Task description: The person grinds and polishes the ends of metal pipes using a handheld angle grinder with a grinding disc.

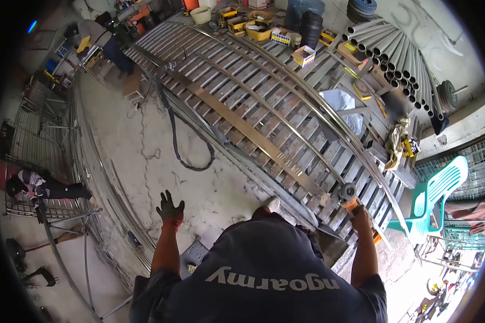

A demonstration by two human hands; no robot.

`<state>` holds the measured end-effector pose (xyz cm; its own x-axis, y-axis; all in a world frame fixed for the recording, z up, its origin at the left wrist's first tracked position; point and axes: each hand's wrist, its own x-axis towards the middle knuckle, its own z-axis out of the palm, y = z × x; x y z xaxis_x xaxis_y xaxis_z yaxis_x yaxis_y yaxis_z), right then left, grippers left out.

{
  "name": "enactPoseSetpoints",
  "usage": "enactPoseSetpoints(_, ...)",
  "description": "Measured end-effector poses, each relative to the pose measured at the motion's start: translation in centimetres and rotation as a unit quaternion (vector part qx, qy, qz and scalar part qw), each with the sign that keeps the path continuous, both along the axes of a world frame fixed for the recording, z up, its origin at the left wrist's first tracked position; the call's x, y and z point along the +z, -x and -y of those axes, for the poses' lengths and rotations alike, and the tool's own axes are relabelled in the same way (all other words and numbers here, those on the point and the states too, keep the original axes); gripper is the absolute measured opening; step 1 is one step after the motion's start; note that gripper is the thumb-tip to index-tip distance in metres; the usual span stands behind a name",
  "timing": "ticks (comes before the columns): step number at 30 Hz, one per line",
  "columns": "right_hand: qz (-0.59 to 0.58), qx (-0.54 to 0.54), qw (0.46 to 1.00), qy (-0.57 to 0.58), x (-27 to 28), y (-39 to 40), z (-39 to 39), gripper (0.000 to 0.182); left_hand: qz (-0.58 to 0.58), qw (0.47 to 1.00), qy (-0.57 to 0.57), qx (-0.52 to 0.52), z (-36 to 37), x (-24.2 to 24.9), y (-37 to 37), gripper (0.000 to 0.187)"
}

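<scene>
My left hand (pixel 171 210), in a dark glove with a red cuff, hangs over the concrete floor with its fingers spread and nothing in it. My right hand (pixel 361 217) is wrapped round an orange angle grinder (pixel 351 204), whose round disc end points away from me. The grinder is over the near right end of a large slatted metal bench (pixel 307 129). Long thin metal bars (pixel 275 137) and a flat brownish metal strip (pixel 237 121) lie along the bench, with the strip's near end close to the grinder.
A dark looped hose (pixel 173 134) hangs from the bench to the floor. Metal pipes (pixel 393 56) are stacked at the upper right, near boxes (pixel 304 55) and bins. A green plastic chair (pixel 434 188) stands at right. Other people (pixel 105 40) are at the left.
</scene>
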<state>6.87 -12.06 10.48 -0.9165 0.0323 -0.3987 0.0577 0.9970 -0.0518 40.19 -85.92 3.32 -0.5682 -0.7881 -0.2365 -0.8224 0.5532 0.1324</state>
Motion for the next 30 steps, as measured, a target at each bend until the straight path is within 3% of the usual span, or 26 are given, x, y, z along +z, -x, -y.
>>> enactPoseSetpoints(3, 0.036, -0.006, 0.998, 0.057, 0.6, 0.7, -0.8, 0.070, 0.105, 0.989, -0.006, -0.102, -2.3, 4.3, 8.0, 0.111)
enactPoseSetpoints(7, 0.079, -0.011, 0.993, 0.089, -1.3, 1.9, -3.4, 0.085, 0.066, 0.954, 0.079, -0.282, -5.3, 6.4, 14.7, 0.104)
enactPoseSetpoints(11, 0.129, -0.020, 0.987, 0.094, 0.1, 2.0, -4.3, 0.096, -0.047, 0.934, 0.099, -0.340, -6.7, 10.0, 21.1, 0.088)
enactPoseSetpoints(12, 0.167, -0.078, 0.979, 0.087, 3.7, 2.4, -2.1, 0.089, -0.068, 0.929, 0.080, -0.355, -6.4, 9.7, 22.5, 0.086)
enactPoseSetpoints(15, 0.087, -0.108, 0.989, 0.054, 5.1, 1.6, -2.9, 0.074, -0.095, 0.901, 0.070, -0.418, -5.6, 9.6, 27.0, 0.081)
enactPoseSetpoints(18, -0.066, -0.159, 0.985, -0.020, 6.0, -0.2, -2.5, 0.061, -0.111, 0.876, 0.054, -0.467, -4.4, 9.2, 32.3, 0.077)
enactPoseSetpoints(21, -0.151, -0.233, 0.957, -0.082, 11.1, -0.5, 3.7, 0.053, -0.136, 0.852, 0.029, -0.504, -2.8, 8.5, 38.2, 0.076)
enactPoseSetpoints(24, -0.272, -0.203, 0.935, -0.103, 9.8, -1.0, 7.8, 0.053, -0.134, 0.829, 0.095, -0.535, -1.7, 8.6, 44.3, 0.078)
enactPoseSetpoints(26, -0.279, -0.203, 0.937, -0.055, 10.8, 0.3, 14.3, 0.051, -0.124, 0.801, 0.150, -0.566, 0.4, 7.8, 48.4, 0.079)
enactPoseSetpoints(30, -0.255, -0.165, 0.952, -0.027, 10.5, 3.3, 27.9, 0.055, -0.163, 0.817, 0.136, -0.537, 7.1, 4.3, 57.6, 0.081)
